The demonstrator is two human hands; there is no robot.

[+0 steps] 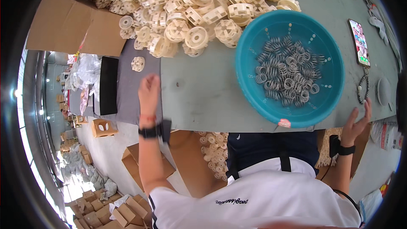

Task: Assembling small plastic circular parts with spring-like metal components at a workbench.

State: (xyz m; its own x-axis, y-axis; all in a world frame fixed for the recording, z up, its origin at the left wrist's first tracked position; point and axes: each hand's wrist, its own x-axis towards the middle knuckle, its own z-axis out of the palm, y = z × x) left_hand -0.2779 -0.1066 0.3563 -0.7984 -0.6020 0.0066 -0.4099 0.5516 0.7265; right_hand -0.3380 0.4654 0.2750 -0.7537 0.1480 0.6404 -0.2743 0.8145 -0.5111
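Two bare hands stood well apart at the desk (203, 97). The left hand (149, 85) had its fingers curled close together; whether they had hold of anything, I could not tell. The right hand (357, 123) was loosely spread by the front edge, with nothing visible in it, near a beaded bracelet (367, 85). One cream plastic wheel (137, 64) lay on grey cloth (131, 89) just beyond the left hand, apart from the heap of wheels (197, 38). A blue basin (330, 97) of metal springs (291, 72) sat between the hands, nearer the right. A wheel was probably best pinched lightly by its rim, slots left clear; springs seemed best teased out singly, so the coils did not snag. The lone wheel's slotted face appeared to point mostly upward; being round, it showed no clear long axis. The springs lay in a jumble, their axes pointing many ways
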